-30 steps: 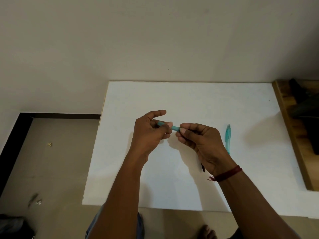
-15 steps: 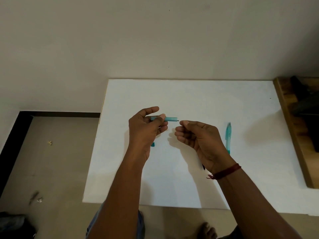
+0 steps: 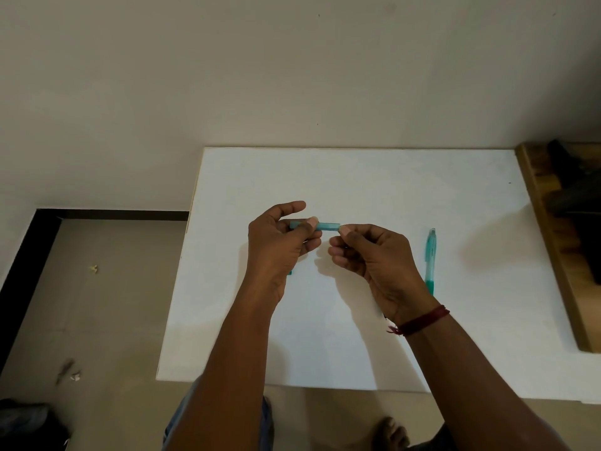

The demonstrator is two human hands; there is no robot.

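Nearest the camera: one bare foot (image 3: 388, 431) on the floor below the counter's (image 3: 357, 177) front edge, and both forearms reaching over it, with one red wristband (image 3: 421, 322) on the right wrist. A dark sliver (image 3: 385, 317) shows at the counter just beside that wrist; too small to identify. Left hand (image 3: 276, 249): thumb and middle fingers pinch one teal barrel (image 3: 327, 226), held level above the counter's middle, with the forefinger stretched free above it. One small teal piece (image 3: 290, 272) lies on the counter under this hand, mostly hidden. Right hand (image 3: 374, 255): fingers curled, thumb and forefinger narrow and closed on the barrel's right end; whether a small part sits between them cannot be told. Change: half a second ago the hands stood apart, with a thin tip showing from the barrel's right end and the right fingers clear of it; now the right fingers are back on that end, as they were a second ago. Judgement: this is a repeat try at fitting or seating something in the barrel's end, so the pen's assembly is not finished. The barrel has hardly shifted in the left grip. Further right, well apart from the hands, one whole teal pen (image 3: 430, 260) lies unmoved, pointing away from the person. Count: two hands, one barrel, one loose piece, one whole pen. Beyond the counter is a plain wall.
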